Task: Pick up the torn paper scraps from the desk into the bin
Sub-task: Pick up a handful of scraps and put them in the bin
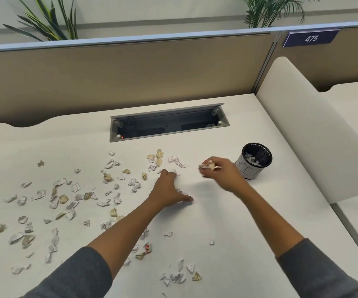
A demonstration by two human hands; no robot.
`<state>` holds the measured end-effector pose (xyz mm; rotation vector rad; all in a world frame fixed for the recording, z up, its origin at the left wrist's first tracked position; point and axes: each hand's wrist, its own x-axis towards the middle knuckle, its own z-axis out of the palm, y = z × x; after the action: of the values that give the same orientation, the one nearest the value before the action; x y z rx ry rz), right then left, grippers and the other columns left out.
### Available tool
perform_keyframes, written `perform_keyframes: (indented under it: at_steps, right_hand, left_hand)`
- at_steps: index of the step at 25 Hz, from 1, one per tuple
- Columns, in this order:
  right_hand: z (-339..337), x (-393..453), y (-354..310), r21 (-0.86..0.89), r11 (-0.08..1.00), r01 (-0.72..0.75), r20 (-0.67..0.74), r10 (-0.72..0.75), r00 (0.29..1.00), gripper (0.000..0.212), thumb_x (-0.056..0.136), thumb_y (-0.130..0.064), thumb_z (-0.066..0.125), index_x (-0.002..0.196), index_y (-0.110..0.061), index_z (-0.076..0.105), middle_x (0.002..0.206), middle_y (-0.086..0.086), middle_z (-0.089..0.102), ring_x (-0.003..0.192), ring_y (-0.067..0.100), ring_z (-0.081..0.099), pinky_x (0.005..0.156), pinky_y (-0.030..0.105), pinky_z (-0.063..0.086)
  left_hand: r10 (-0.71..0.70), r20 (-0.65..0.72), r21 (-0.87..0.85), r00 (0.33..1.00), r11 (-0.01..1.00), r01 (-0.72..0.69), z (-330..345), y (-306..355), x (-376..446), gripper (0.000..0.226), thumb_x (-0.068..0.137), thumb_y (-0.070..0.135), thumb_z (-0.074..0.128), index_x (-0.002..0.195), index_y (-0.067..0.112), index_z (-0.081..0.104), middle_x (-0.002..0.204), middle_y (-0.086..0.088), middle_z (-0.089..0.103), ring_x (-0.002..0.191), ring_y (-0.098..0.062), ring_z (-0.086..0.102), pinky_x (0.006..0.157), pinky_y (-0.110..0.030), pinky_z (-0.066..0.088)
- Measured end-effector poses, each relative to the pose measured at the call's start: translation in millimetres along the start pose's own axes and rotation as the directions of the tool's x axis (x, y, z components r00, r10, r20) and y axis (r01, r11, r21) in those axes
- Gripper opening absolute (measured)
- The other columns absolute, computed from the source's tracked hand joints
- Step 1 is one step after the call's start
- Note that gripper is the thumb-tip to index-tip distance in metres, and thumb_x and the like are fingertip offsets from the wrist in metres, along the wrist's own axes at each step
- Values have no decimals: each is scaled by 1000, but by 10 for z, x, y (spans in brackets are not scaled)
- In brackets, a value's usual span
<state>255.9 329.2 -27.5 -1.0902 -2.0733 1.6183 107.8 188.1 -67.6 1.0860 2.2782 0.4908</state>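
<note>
**Inspector:** Begin at the left.

**Assistant:** Torn paper scraps (63, 198), white and tan, lie scattered over the white desk (216, 222), most of them well to the left of the left hand (169, 190). That hand lies palm down with fingers spread and thumb out. A few crumpled pieces show at its fingertips and under the palm; how many it covers cannot be made out. The fingers are straight, not curled round anything.

**Inspector:** And nearer the person?

**Assistant:** The left forearm crosses several scraps and hides parts of them. One piece with red print (148, 248) lies just beside that arm; its lettering is too small to read.

**Inspector:** The right side?

**Assistant:** The right hand (221, 171) is blurred. Its fingers pinch a small wad of scraps (209, 164), held above the desk. Just to the right of that hand stands the bin (254, 161), a black mesh cup with a white paper wrap; the marking on the wrap is partly hidden by the wrist. White pieces lie inside it.
</note>
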Motion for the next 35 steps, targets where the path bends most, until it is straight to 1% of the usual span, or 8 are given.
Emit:
perform_keyframes:
  at_steps: [3,7,11,14,21,28,31,35]
  right_hand:
    - [-509,-40,-156,97,995,-3,-147,17,989,12,82,-2,73,93,-2,70,88,9,70,79,16,68,69,15,55]
    - [-1104,-66,-212,-239,965,-104,-385,4,923,7,82,-19,72,89,-19,72,83,-3,70,74,5,64,59,15,47]
    - [-1287,47,-78,-431,881,-195,-414,-1,910,12,84,-21,69,92,-12,71,85,9,67,79,28,62,57,26,43]
    - [-1310,97,-44,-479,842,-249,-400,44,916,17,82,-17,72,98,-11,70,89,8,66,82,26,60,62,27,44]
    - [-1302,27,-59,-358,898,-256,-458,70,886,18,82,-19,72,100,-16,71,96,4,73,85,25,70,81,38,57]
    - [-595,-189,-171,-218,976,-4,-320,-67,945,10,85,-13,68,94,-16,70,82,-1,71,65,11,68,72,24,55]
    - [-132,-298,-15,-38,998,-45,-196,36,980,9,86,-13,69,95,-16,72,83,2,71,67,12,70,77,36,60]
    - [431,-481,167,315,901,-297,-42,326,944,18,96,-26,57,104,-16,69,107,5,69,100,22,67,90,35,55]
  left_hand:
    - [19,5,-33,1000,999,-18,99,108,-34,100,49,53,90,131,16,46,122,-2,39,110,-21,52,92,-36,48]
    - [60,13,-105,998,993,-58,193,186,-54,72,59,29,87,121,18,54,114,-2,39,91,-20,56,76,-26,46]
    - [53,16,-146,998,988,-50,190,163,-46,37,70,10,78,105,15,65,105,-3,42,78,-16,52,68,-20,40]
    - [45,6,-139,999,989,-44,182,120,-45,15,74,6,75,86,11,70,100,-5,47,76,-17,53,68,-26,46]
    - [2,-6,-182,1000,983,-3,163,41,-120,6,69,2,73,70,7,72,70,-2,62,62,-20,64,64,-34,57]
    - [-98,26,-244,995,964,101,99,35,-190,10,67,0,65,64,4,74,56,3,65,49,0,55,42,-9,40]
    - [-157,33,-351,987,923,159,62,52,-235,12,65,1,64,58,5,73,59,-1,70,55,-11,64,57,-26,57]
    - [-110,-10,-491,994,867,91,-23,315,-298,3,67,7,73,67,4,74,67,-7,74,65,-19,72,64,-31,59]
